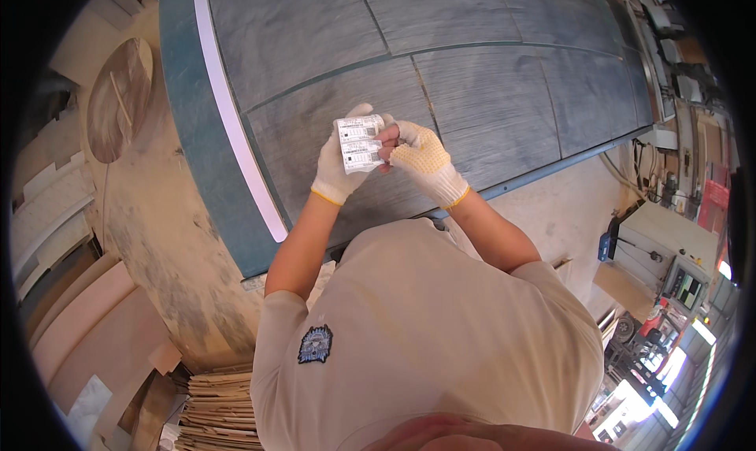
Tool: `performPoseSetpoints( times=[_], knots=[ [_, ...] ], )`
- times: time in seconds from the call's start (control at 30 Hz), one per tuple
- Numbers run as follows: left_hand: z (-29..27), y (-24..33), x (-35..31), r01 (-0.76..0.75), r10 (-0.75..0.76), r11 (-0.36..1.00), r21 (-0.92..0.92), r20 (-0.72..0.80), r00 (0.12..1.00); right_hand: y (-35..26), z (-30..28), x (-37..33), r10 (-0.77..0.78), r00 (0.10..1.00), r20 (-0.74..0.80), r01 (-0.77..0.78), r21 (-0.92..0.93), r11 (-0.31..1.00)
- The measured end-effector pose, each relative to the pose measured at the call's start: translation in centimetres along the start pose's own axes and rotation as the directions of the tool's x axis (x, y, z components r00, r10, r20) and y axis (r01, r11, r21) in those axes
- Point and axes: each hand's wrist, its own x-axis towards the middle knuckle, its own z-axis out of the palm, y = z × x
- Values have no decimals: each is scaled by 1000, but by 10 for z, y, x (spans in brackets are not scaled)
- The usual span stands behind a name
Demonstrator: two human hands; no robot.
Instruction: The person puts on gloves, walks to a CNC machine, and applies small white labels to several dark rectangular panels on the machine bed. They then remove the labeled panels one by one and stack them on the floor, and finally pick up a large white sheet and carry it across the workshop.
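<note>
Gripped in the left hand (337, 169), the white labels (359, 145) could crease or tear if the right hand (426, 161), apparently pinching the edge beside it, pulls unevenly.

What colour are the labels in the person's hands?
The labels are white with dark print, seen best in the head view.

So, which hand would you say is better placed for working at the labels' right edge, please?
Probably the right hand: its bare fingertips are at that edge of the labels, while the left hand supports them.
</note>
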Motion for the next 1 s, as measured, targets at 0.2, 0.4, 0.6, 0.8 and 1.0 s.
performPoseSetpoints(
  times=[0.2,0.4,0.6,0.8,1.0],
  knots=[
    [-15,4,2,-30,30,1000,0,-16,999,0,1,9,0,999,36,0,9,1000],
    [-11,11,3,-16,16,1000,-21,-1,1000,3,0,16,-8,999,48,9,-18,1000],
    [-11,14,2,-41,43,998,46,-45,998,-1,1,18,19,999,46,-16,-56,998],
    [-17,23,-1,-36,37,999,-15,25,999,-5,2,23,-5,999,49,12,-146,989],
    [-18,34,-6,-91,91,996,10,-4,996,-8,-1,23,15,998,62,-2,-193,981]
  ],
)
